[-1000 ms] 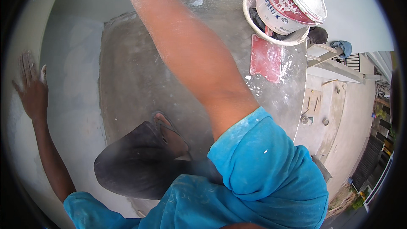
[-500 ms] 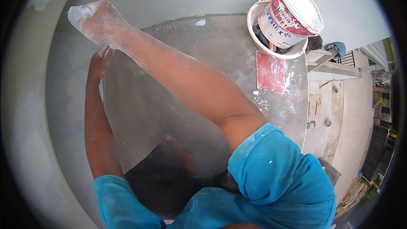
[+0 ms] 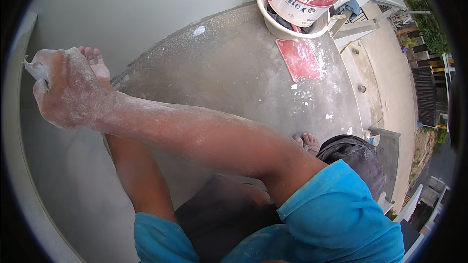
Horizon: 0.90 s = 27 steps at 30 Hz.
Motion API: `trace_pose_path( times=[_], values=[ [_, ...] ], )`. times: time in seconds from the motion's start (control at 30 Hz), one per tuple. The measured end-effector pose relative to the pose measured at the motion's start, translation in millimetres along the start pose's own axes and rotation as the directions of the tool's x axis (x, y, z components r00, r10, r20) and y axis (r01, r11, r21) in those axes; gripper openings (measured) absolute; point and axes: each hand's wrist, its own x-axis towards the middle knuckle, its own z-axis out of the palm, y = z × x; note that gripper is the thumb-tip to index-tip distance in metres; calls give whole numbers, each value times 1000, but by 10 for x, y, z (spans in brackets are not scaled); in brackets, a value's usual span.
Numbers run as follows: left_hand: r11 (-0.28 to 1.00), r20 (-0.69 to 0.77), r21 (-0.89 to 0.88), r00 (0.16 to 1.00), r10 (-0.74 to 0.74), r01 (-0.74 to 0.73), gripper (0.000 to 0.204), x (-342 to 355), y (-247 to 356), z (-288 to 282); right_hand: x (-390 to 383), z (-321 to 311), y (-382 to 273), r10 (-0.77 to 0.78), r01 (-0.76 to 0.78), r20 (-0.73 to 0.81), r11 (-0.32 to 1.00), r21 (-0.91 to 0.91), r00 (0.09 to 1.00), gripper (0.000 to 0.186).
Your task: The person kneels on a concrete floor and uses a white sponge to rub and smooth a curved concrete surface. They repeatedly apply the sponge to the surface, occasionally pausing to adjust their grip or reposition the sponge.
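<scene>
Putty blade (image 3: pixel 35 69) clenched in right hand (image 3: pixel 68 90) at far left wall (image 3: pixel 146 14); left hand (image 3: pixel 97 65) behind, fingers spread, nearer wall.

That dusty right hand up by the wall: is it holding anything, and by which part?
The right hand is closed around a small pale tool; only its tip shows past the fingers. The left hand, fingers spread, holds nothing.

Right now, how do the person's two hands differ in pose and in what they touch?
The right hand is closed in a fist around a small putty-covered tool; the left hand is open, its fingers spread flat against the grey wall. The right hand is thickly coated in white dust and lies in front; the left hand is mostly hidden behind it. Both are raised to the same patch of wall.
</scene>
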Motion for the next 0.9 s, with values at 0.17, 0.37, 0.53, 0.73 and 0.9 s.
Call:
trace_pose_path(
  times=[0.17,0.37,0.53,0.73,0.9],
  values=[
    [986,-11,-119,994,112,-113,48,66,103,287,103,256,-4,-99,99,-28,995,7,995,34],
    [973,-48,-115,979,197,-201,45,-69,266,116,219,294,31,-164,159,-84,985,-66,983,31],
    [935,-46,45,934,353,-351,42,-221,730,-94,415,457,28,-214,204,-176,976,-70,961,29],
    [806,68,348,870,488,-479,37,-554,1164,-221,397,798,392,-132,160,-373,986,46,918,32],
    [468,282,733,847,451,-494,31,-543,1385,-665,330,891,306,-21,38,-272,998,56,962,39]
  ],
)
